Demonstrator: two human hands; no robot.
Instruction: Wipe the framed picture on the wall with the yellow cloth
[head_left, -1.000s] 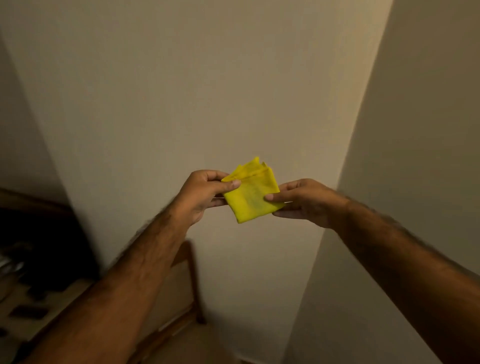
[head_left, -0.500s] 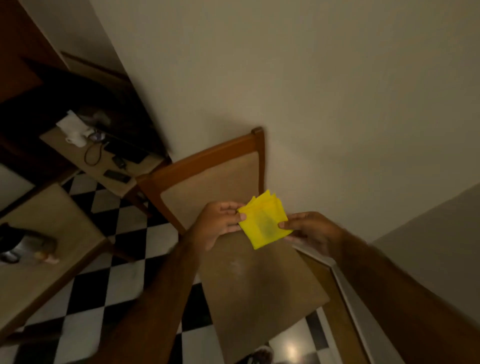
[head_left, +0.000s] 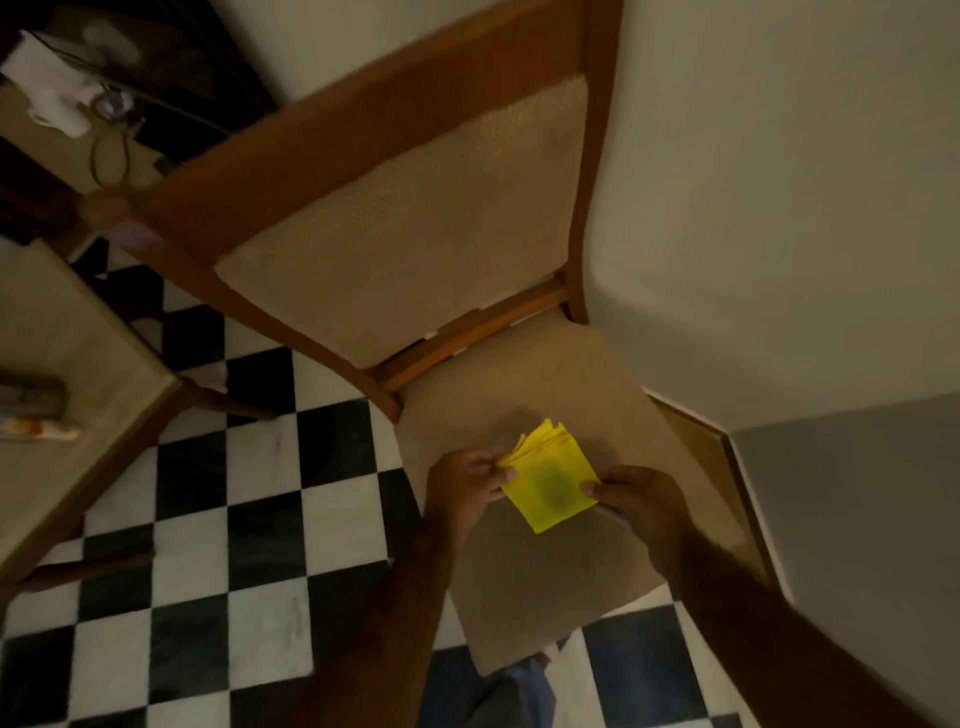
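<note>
A folded yellow cloth (head_left: 549, 478) with a dark smudge in its middle hangs just above a chair seat. My left hand (head_left: 464, 488) pinches its left edge between thumb and fingers. My right hand (head_left: 638, 500) pinches its right edge. Both forearms reach in from the bottom of the view. No framed picture is in view; only bare cream wall (head_left: 779, 208) shows above the chair.
A wooden chair (head_left: 395, 171) with beige padded back and seat (head_left: 545, 582) stands against the wall corner. Black-and-white checkered floor (head_left: 249, 519) lies to the left. A beige table (head_left: 67, 374) with small items sits at left, a cluttered desk (head_left: 67, 119) at top left.
The view has swung down from the bare wall to the chair and floor. Both hands have lowered with the cloth over the chair seat, their grip unchanged.
</note>
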